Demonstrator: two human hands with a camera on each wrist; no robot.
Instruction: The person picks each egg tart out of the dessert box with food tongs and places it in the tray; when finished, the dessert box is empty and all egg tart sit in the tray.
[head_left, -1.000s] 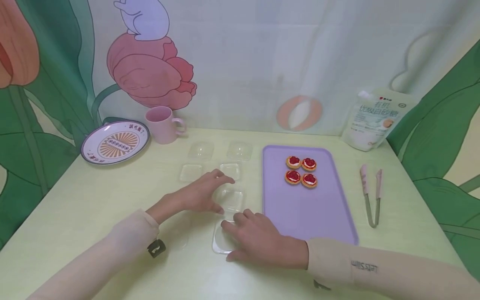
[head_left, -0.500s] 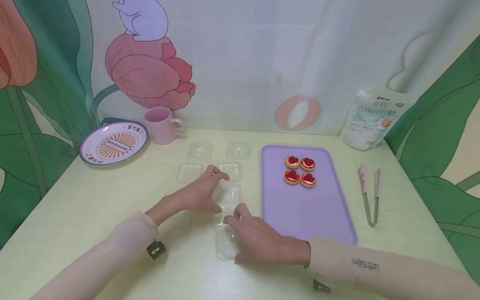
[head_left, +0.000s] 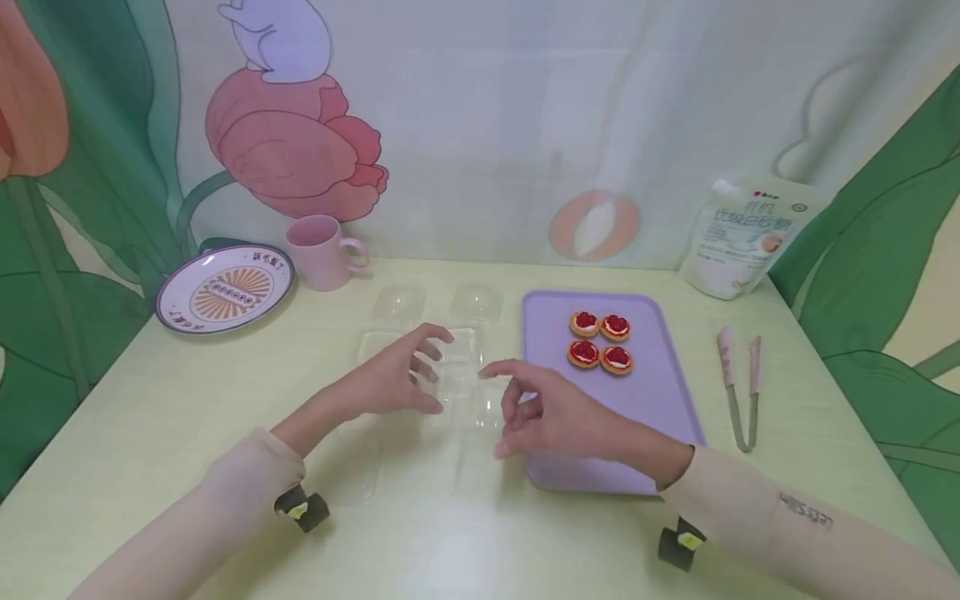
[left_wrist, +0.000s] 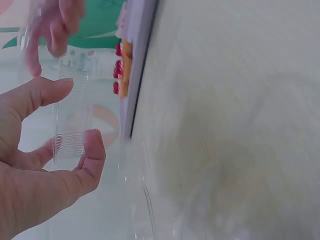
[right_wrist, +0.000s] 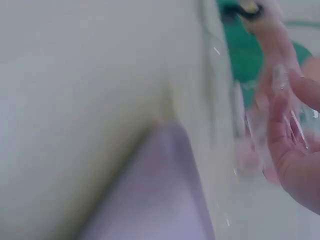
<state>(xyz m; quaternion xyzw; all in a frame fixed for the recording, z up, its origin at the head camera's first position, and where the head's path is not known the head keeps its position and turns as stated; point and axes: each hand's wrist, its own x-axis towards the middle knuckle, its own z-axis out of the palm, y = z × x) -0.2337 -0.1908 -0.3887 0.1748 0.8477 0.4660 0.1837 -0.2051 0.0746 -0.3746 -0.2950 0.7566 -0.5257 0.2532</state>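
My left hand [head_left: 386,375] grips a clear plastic box [left_wrist: 72,120] with ridged sides, thumb on one side and fingers on the other. It appears raised off the table. Facing it, my right hand [head_left: 558,408] holds a clear plastic lid [head_left: 489,408] by its edge, close to the box; blur hides its exact outline. Two domed clear lids [head_left: 477,302] lie farther back. Another clear box [head_left: 375,342] sits partly behind my left hand. Four-sided in layout, several red-topped tarts [head_left: 600,342] rest on the purple tray [head_left: 600,475].
A faint clear plastic piece [head_left: 360,471] lies near my left forearm. Pink-handled tongs [head_left: 741,392] lie right of the tray. At the back stand a pink mug [head_left: 318,250], a patterned plate [head_left: 232,292] and a sugar pouch [head_left: 750,242].
My right hand has lifted the clear lid off the front of the table and carried it up and to the right. My left hand has raised the clear box slightly.
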